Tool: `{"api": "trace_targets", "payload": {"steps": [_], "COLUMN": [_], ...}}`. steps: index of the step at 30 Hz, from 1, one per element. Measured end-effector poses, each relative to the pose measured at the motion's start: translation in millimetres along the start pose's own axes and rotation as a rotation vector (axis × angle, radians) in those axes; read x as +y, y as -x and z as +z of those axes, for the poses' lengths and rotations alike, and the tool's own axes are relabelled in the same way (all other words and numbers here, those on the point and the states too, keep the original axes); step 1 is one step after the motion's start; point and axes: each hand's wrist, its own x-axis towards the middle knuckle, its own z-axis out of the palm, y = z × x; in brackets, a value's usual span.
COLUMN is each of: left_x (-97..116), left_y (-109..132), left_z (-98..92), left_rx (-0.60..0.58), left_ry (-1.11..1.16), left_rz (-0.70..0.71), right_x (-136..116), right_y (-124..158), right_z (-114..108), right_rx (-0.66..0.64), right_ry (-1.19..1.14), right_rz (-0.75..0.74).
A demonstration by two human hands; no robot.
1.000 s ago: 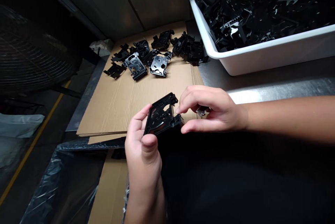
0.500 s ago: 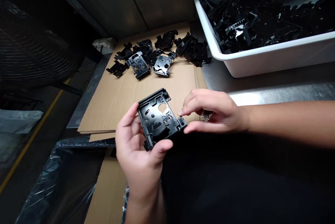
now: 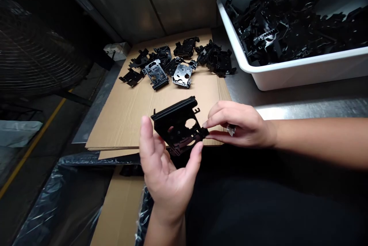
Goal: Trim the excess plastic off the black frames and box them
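A flat black plastic frame part with a round hole is held up in front of me, over the near edge of a cardboard sheet. My right hand pinches its right edge between thumb and forefinger and also keeps a small clear piece tucked in its fingers. My left hand is below the part, palm up and fingers spread, with thumb and fingertips touching its lower edges.
Several more black parts lie at the far end of the cardboard. A white bin full of black parts stands at the right on a metal tabletop. A black plastic bag hangs at lower left, a fan grille at left.
The part has been turned over and tilted between the hands. My left hand has loosened from a grip round it to an open palm beneath it. My right hand now pinches its edge.
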Motion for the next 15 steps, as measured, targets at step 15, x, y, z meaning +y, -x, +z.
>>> {"api": "trace_targets", "payload": {"steps": [15], "left_x": [-39], "left_y": [-6], "left_z": [-62.1], "left_rx": [0.084], "left_ry": [-0.114], "left_rz": [-0.058], "right_x": [6], "right_y": [11], "right_z": [-10], "right_rx": [-0.301], "right_ry": [0.355], "right_rz": [0.027]}}
